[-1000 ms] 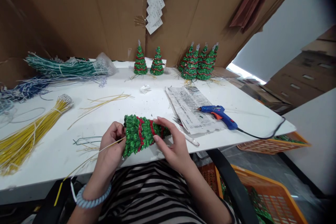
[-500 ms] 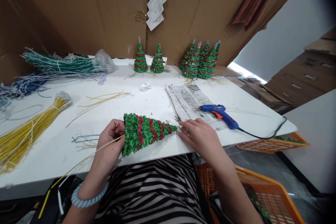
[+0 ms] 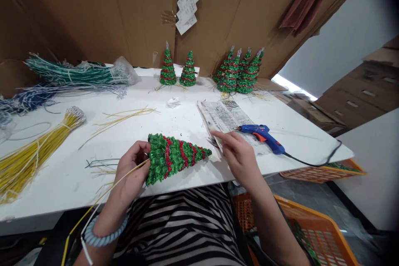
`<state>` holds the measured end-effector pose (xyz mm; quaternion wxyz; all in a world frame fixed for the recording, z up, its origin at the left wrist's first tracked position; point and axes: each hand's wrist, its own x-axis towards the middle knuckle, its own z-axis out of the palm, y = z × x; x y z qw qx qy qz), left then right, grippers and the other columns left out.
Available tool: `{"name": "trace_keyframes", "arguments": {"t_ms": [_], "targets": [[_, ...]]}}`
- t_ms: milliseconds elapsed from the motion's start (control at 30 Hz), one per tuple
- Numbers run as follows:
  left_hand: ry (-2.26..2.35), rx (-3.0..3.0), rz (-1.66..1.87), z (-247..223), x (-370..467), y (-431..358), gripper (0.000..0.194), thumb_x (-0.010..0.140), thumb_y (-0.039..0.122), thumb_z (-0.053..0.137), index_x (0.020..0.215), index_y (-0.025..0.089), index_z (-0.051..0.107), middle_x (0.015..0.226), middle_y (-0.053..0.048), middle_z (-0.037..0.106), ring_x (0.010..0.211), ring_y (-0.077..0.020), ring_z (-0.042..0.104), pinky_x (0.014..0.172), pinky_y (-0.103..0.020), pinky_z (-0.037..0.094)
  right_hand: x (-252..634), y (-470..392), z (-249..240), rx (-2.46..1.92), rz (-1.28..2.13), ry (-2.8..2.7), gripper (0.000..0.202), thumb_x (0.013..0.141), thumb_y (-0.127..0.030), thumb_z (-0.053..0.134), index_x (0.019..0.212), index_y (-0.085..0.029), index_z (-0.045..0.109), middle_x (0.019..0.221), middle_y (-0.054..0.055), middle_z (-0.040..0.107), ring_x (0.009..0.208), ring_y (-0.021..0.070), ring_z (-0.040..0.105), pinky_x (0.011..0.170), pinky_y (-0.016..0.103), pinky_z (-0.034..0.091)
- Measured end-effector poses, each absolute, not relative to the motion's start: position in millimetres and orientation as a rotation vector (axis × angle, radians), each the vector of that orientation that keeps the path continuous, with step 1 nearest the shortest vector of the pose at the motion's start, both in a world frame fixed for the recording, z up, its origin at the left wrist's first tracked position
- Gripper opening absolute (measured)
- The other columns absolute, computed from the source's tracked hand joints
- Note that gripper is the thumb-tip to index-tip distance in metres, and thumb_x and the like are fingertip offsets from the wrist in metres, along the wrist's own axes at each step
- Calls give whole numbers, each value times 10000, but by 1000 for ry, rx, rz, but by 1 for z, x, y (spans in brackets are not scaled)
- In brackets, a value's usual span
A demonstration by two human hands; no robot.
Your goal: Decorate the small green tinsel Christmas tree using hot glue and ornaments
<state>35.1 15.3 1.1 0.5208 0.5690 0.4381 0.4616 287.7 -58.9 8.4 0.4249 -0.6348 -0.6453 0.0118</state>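
A green Christmas tree ornament with red glittery garlands lies on its side above the table's front edge, tip pointing right. My left hand grips it by its wide base, fingers partly hidden behind the rim. Yellow and white wires run from the base across this hand and down past the wrist. My right hand is off the tree's tip, at the near edge of a folded newspaper. Its index finger is stretched out and the others are bent. Close to that finger lies a small metal tool, partly covered.
A blue glue gun rests on the newspaper, its cord trailing right. Several finished trees stand at the back. Bundles of yellow wires and green wires lie left. An orange crate sits below the table at right.
My right hand has left the tree's tip and moved up and right to the newspaper's edge. The clear piece at the tip no longer shows there. My left hand keeps its hold.
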Motion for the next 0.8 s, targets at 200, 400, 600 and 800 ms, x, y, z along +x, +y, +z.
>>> {"name": "trace_keyframes", "arguments": {"t_ms": [200, 400, 600, 800], "targets": [[1062, 1376, 1032, 0, 35, 15, 164, 592, 182, 715, 695, 203, 590, 533, 71, 464, 484, -90, 372, 483, -194, 360, 274, -58, 16, -1178, 715, -1138, 220, 850, -253, 571, 1001, -276, 729, 834, 14, 718, 693, 138, 669, 614, 268, 551], [1144, 1340, 1070, 3, 14, 14, 282, 656, 345, 778, 841, 223, 604, 632, 44, 546, 551, -97, 476, 484, -160, 387, 259, -51, 15, -1112, 716, -1157, 194, 684, -157, 732, 850, -254, 752, 768, 1, 729, 648, 120, 656, 626, 241, 566], [1418, 1535, 957, 26, -47, 18, 519, 548, 448, 842, 976, 252, 624, 768, 1, 643, 706, -172, 597, 566, -212, 495, 260, -54, 15, -1141, 579, -1132, 165, 716, -167, 711, 870, -226, 697, 687, -22, 663, 608, 104, 613, 582, 216, 528], [1508, 1735, 968, 35, -88, 19, 418, 640, 480, 789, 993, 318, 634, 976, 69, 676, 885, -201, 649, 742, -289, 572, 263, -56, 12, -1060, 484, -1091, 99, 863, -299, 638, 898, -209, 620, 635, -20, 659, 512, 102, 591, 492, 219, 498]]}}
